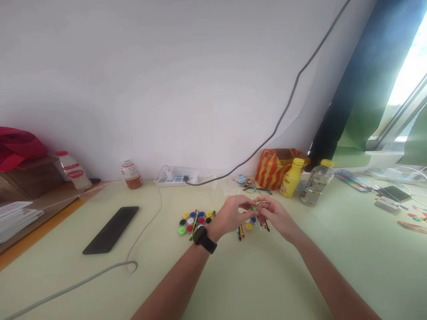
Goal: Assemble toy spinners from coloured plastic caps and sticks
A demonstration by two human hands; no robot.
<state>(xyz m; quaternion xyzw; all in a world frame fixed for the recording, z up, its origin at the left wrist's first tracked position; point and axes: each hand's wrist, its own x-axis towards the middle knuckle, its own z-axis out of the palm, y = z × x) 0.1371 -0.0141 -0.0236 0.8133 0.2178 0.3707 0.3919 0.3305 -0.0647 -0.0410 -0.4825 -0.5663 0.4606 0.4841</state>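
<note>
Tiny green piece (254,207), too small to identify tbh, pinched above the counter (253,275) between left hand (233,215) and right hand (275,216), both closed on it; colored sticks (240,232) half hidden underneath, bottle caps (191,221) just left

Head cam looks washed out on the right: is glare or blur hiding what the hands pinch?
Head view: window glare blows out the upper right and hazes the curtain, not the hands; left hand and right hand are evenly lit but soft, so the green piece between them is indistinct.
</note>
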